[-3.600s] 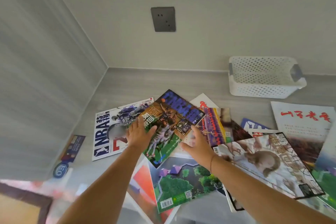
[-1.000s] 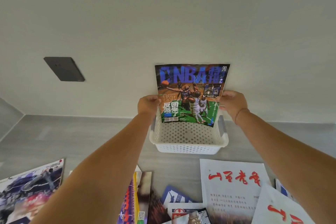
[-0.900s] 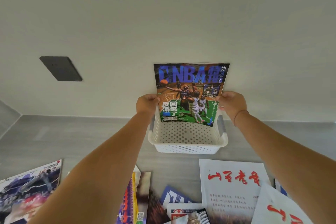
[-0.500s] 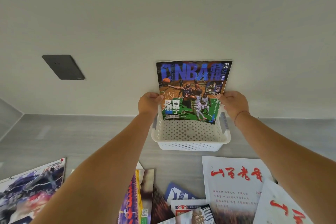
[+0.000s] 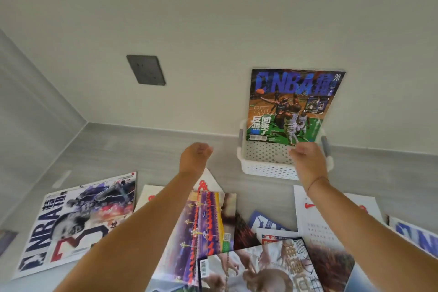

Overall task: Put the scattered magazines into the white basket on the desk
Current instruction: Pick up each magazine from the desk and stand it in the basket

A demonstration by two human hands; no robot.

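1. Where your desk (image 5: 142, 149) meets the back wall, the white basket (image 5: 267, 170) sits on the grey top, and everything below is placed from that basket.
2. Nearer to you than the basket, the loose magazines lie flat and overlapping. A white NBA magazine (image 5: 78, 220) lies far to the basket's left. A purple-and-red cover (image 5: 206, 225) lies in front of the basket and to its left. A white cover with red characters (image 5: 331, 220) lies directly in front of the basket, partly under your right forearm. A monkey cover (image 5: 260, 268) lies farthest from the basket, overlapping its neighbours.
3. The blue NBA magazine (image 5: 294, 106) stands upright in the basket, cover towards you. Its lower edge is inside the basket and its top rises well above the rim, close against the wall.
4. Your left hand (image 5: 194, 159) hangs above the desk to the left of the basket, apart from it. Its fingers are loosely curled and hold nothing.
5. Your right hand (image 5: 305, 161) is in front of the basket's right half, its knuckles just at the standing magazine's lower right corner. The fingers are hidden behind the back of the hand, so you cannot tell whether it grips the magazine.
6. A dark socket plate (image 5: 145, 70) is on the wall, above the basket and well to its left.
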